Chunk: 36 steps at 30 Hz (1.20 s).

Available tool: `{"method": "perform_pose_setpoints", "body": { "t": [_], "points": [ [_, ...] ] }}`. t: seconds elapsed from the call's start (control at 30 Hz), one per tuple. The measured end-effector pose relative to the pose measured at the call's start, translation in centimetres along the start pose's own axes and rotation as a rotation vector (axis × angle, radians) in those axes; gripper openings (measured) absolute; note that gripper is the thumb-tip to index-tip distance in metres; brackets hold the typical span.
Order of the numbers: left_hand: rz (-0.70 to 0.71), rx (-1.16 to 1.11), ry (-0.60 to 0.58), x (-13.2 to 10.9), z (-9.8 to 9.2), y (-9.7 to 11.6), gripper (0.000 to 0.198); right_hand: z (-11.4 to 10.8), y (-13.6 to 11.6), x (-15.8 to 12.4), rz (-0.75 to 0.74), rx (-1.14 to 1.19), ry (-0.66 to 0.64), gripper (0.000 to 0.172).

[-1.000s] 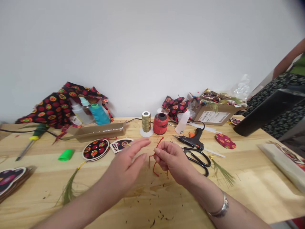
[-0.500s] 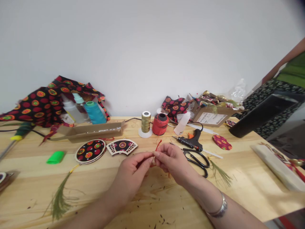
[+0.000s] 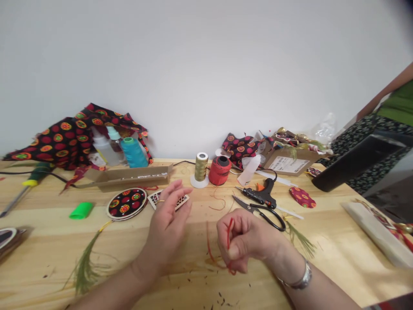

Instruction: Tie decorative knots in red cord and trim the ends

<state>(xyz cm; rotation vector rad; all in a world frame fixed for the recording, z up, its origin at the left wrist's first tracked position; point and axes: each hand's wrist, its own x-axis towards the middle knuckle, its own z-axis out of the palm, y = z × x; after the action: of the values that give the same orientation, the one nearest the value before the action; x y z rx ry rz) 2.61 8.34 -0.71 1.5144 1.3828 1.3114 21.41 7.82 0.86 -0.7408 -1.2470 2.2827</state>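
Observation:
Pinched in my right hand [image 3: 240, 241] is a thin red cord [image 3: 209, 245], which loops out to the left and hangs below the fingers. My left hand [image 3: 169, 213], fingers apart, reaches over a fan-shaped piece with a pale cut-out frame [image 3: 154, 198] and partly covers it; whether it touches the piece I cannot tell. A round patterned piece [image 3: 126, 204] with a green tassel [image 3: 86, 262] lies to the left. Black-handled scissors [image 3: 269, 215] rest beyond my right hand.
A gold thread spool [image 3: 201, 168] and a red spool [image 3: 220, 170] stand near the wall. A black glue gun [image 3: 261, 194] lies behind the scissors. A cardboard tray [image 3: 129, 177] sits behind the round piece. At the right edge a person [image 3: 393, 103] stands beside the table.
My hands have come apart. The left went forward to the fan-shaped piece and its fingers opened. The right came nearer with the red cord, turning inward. The view shifted slightly.

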Motion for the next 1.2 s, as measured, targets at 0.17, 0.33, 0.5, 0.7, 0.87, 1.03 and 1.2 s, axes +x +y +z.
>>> {"method": "perform_pose_setpoints", "body": {
  "t": [0.17, 0.33, 0.5, 0.7, 0.87, 1.03, 1.2],
  "points": [
    [-0.262, -0.394, -0.260, -0.4, 0.5, -0.1, 0.024, 0.1, 0.4, 1.0, -0.019, -0.091, 0.179, 0.021],
    [-0.444, -0.530, -0.402, -1.0, 1.0, -0.4, 0.025, 0.5, 0.5, 2.3, -0.074, -0.177, 0.424, 0.024],
    [-0.493, -0.482, -0.466, -1.1, 1.2, 0.8, 0.022, 0.6, 0.6, 2.4, -0.111, -0.259, 0.499, 0.019],
    [-0.462, -0.289, -0.455, -1.3, 1.3, 1.6, 0.019, 0.1, 1.1, 2.7, -0.144, -0.323, 0.543, 0.015],
    [-0.437, -0.236, -0.426, -1.1, 1.0, 1.2, 0.018, 0.1, 1.2, 2.9, -0.158, -0.373, 0.581, 0.012],
    [-0.431, -0.315, -0.434, -1.1, 0.9, 0.3, 0.018, 0.2, 1.1, 3.0, -0.151, -0.377, 0.606, 0.013],
    [-0.583, -0.457, -0.463, -1.4, 0.9, -0.2, 0.023, 0.3, 1.0, 3.0, -0.146, -0.337, 0.602, 0.014]
  ]
}}
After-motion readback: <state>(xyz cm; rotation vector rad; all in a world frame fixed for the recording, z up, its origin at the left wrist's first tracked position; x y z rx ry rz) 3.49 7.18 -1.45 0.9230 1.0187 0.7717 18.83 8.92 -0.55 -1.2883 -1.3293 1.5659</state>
